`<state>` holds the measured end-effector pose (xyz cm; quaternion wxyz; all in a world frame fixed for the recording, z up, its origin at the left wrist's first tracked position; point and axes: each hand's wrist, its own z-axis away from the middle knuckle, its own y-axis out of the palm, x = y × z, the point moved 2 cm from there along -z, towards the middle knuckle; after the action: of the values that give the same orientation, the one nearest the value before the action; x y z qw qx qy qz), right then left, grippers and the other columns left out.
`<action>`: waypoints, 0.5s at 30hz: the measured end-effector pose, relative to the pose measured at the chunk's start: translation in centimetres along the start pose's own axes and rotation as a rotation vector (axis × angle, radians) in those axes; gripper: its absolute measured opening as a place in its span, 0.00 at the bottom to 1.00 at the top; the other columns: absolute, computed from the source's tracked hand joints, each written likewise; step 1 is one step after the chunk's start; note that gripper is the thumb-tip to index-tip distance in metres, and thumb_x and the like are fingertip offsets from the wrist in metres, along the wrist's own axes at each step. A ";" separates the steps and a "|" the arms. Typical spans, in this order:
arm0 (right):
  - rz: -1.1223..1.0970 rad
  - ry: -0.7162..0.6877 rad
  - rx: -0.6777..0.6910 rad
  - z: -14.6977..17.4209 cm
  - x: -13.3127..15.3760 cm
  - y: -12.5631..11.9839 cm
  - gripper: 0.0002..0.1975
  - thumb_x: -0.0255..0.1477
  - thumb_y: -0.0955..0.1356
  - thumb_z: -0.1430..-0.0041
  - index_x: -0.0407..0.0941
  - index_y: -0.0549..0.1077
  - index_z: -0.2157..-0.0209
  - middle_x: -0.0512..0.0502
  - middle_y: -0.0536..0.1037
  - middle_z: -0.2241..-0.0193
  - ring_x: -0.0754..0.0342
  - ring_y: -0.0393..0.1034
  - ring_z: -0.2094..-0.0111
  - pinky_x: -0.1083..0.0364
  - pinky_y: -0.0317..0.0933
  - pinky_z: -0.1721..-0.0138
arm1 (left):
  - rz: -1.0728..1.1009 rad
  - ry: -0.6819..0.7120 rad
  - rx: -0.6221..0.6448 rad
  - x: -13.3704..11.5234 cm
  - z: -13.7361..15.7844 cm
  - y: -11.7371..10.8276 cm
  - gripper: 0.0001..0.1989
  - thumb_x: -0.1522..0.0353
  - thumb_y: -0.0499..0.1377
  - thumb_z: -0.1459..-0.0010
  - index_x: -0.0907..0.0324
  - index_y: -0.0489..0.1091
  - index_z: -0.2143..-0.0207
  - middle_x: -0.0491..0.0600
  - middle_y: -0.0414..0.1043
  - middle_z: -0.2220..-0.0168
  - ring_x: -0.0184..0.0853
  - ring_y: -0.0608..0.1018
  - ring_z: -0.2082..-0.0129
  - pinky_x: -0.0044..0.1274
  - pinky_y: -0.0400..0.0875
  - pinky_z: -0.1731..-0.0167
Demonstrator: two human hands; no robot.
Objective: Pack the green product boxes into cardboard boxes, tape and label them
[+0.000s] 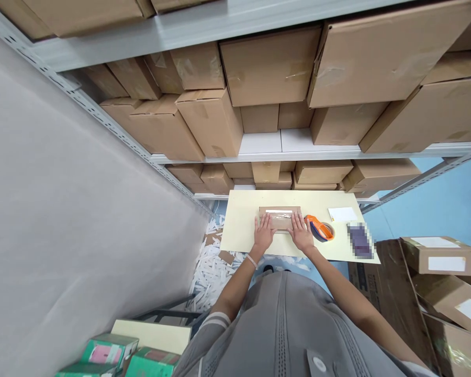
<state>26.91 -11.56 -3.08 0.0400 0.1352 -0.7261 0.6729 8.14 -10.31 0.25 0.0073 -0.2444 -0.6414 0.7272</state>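
A small brown cardboard box [280,224] lies on the pale yellow board [241,233], with shiny clear tape across its top and a white strip near its far edge. My left hand [264,233] rests on the box's left end, fingers stretched out. On the right end lies my right hand [300,234], its fingers also spread flat. Just beyond my right fingers is an orange and blue tape dispenser [320,228], apart from the box.
A white card [342,214] and a blurred dark item [360,241] lie on the board's right. Shelves [259,156] of cardboard boxes rise ahead. Paper scraps [214,267] cover the floor at left, near green boxes [110,350]. Labelled cartons [439,255] are stacked at right.
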 end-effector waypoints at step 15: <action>-0.199 0.450 -0.047 2.3 -9.9 0.0 0.29 0.32 0.59 0.41 0.35 0.62 0.40 0.26 0.71 0.46 0.35 0.66 0.43 0.39 0.62 0.47 | 0.061 0.061 0.009 -2.0 -2.0 2.4 0.34 0.58 0.43 0.33 0.62 0.42 0.29 0.51 0.39 0.28 0.38 0.41 0.28 0.36 0.37 0.30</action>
<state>36.73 -12.42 -5.72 0.2700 0.0520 -0.6975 0.6617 11.37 -9.52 -1.41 0.0054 -0.2858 -0.6298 0.7222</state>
